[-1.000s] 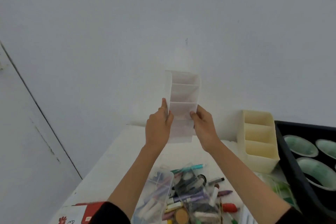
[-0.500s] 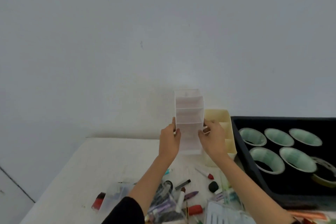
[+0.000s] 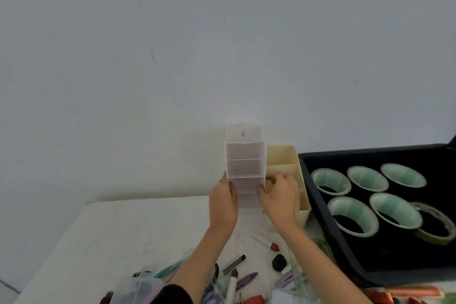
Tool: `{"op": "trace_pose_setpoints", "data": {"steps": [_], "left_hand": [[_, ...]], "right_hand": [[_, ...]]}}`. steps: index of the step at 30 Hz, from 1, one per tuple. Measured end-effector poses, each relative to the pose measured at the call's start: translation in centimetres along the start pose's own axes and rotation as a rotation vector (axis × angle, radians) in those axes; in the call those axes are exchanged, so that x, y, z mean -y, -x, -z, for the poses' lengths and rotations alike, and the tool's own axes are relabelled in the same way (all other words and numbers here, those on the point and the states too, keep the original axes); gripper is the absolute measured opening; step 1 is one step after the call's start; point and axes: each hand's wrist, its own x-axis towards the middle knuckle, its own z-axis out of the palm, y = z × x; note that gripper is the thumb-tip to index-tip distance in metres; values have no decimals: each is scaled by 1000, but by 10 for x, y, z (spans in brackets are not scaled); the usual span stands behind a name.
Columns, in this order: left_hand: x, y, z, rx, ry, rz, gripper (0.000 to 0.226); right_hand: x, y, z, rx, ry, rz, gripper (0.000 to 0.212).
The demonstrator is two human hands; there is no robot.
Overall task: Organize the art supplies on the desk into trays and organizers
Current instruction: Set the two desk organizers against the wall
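Nearer you than the organizer: loose pens (image 3: 234, 262) litter the desk (image 3: 98, 242).
Left hand (image 3: 223, 207): yours, gripping the white divided organizer (image 3: 245, 155), upright.
Right hand (image 3: 280, 198): pinching its right wall.
Beside it: cream organizer (image 3: 283, 155), partly behind your hand.
Farther right: black tray (image 3: 394, 264) of tape rolls (image 3: 325, 176).

We note that the white desk (image 3: 98, 242) carries a cream organizer (image 3: 281, 153) just right of our grip, a black tray (image 3: 407, 279) farther right, and loose pens and markers (image 3: 234, 263) below.

1 head view, forward-down, seemingly near desk (image 3: 98, 242)
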Motion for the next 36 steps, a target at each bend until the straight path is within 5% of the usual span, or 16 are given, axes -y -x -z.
{"op": "trace_pose_setpoints", "data": {"steps": [10,16,21,36], "left_hand": [[3,-8,-3,30,-123,16,21],[-12,-2,20,301,107,259,57],[-46,20,37,78,226,278,73],[-123,140,56,68,381,372,24]], "right_hand": [[11,-5,-11,-46,112,-53,18],[7,0,18,102,0,25,50],[-2,24,49,84,-167,87,44],[-39,103,143,166,-546,68,15]]}}
